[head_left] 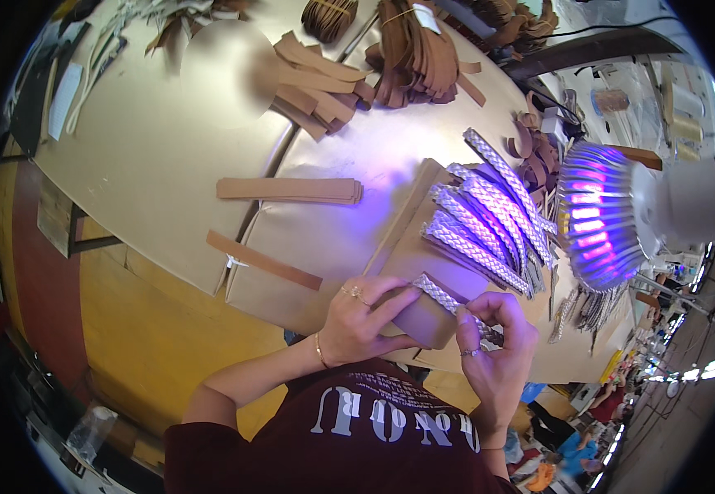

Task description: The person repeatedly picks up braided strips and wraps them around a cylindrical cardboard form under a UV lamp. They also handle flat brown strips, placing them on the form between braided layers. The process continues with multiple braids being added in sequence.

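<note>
A grey-and-white braided strip (438, 294) runs between my two hands over a brown board (433, 323). My left hand (363, 319) has its fingertips closed at the strip's left end, with its thumb low by the board's near edge. Fingers of my right hand (499, 336) pinch the strip farther right, partly covering it. Just beyond, more braided strips (489, 218) lie in a loose fan on the brown board, under purple light.
A ribbed metal lamp (594, 216) glows purple at the right. Brown flat strips (287, 190) and a single strip (265, 259) lie on the table at left. Tied bundles of brown strips (419, 53) sit at the far side. More braided pieces (600, 311) lie below the lamp.
</note>
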The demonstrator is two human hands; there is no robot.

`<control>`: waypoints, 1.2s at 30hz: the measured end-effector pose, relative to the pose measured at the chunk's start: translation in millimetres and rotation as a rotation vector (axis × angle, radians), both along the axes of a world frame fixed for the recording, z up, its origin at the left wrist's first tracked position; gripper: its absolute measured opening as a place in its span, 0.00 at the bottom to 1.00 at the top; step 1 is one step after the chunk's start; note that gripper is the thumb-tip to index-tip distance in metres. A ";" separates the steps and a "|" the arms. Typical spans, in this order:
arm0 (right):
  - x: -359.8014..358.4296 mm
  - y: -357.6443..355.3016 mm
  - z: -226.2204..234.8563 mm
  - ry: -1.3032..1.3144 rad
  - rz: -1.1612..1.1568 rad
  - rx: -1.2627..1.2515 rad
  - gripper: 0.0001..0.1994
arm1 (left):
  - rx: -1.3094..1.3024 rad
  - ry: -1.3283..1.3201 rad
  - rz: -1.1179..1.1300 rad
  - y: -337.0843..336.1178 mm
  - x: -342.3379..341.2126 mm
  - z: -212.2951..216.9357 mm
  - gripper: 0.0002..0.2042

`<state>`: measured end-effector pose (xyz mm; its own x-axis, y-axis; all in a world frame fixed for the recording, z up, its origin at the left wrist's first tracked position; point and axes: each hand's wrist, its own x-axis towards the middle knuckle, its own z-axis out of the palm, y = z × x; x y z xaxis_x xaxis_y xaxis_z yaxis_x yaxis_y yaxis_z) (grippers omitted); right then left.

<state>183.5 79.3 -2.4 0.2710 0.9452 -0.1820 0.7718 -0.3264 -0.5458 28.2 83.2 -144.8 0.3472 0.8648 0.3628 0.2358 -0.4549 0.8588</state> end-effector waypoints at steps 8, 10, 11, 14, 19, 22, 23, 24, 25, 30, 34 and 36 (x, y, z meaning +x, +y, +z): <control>-12.0 8.8 -5.3 -0.050 -0.003 -0.021 0.07 | -0.018 -0.054 0.006 -5.6 3.4 -12.1 0.32; -12.0 9.9 -5.4 -0.045 -0.005 -0.018 0.08 | -0.020 -0.058 0.000 -4.9 3.1 -12.3 0.33; -11.9 10.0 -5.2 -0.041 -0.004 -0.014 0.08 | -0.022 -0.062 -0.006 -4.5 2.8 -12.3 0.33; -11.5 10.7 -5.1 -0.054 -0.004 -0.022 0.09 | -0.024 -0.065 -0.015 -3.8 2.3 -12.4 0.34; -11.7 11.2 -6.3 -0.053 -0.010 -0.027 0.09 | -0.028 -0.062 -0.023 -4.5 1.9 -13.1 0.34; -10.7 10.8 -7.0 -0.048 -0.009 -0.022 0.09 | -0.031 -0.065 -0.022 -4.9 2.1 -13.2 0.33; -10.0 10.5 -6.9 -0.048 -0.010 -0.026 0.09 | -0.029 -0.067 -0.018 -4.8 2.5 -13.2 0.33; -9.2 10.3 -7.1 -0.073 0.000 -0.029 0.09 | -0.029 -0.070 -0.015 -4.6 2.9 -13.3 0.33; -8.3 10.1 -7.3 -0.044 -0.017 -0.031 0.08 | -0.026 -0.071 -0.013 -4.3 2.9 -13.4 0.33; -5.8 11.9 -9.4 -0.043 -0.008 -0.034 0.09 | 0.028 -0.079 -0.010 -3.3 3.0 -15.6 0.31; -5.8 14.5 -5.7 0.133 -0.094 0.027 0.09 | -0.004 -0.073 -0.011 -5.3 2.7 -16.4 0.32; -5.3 14.2 -1.1 0.216 -0.184 0.040 0.09 | -0.001 -0.071 -0.005 -6.0 2.9 -17.0 0.31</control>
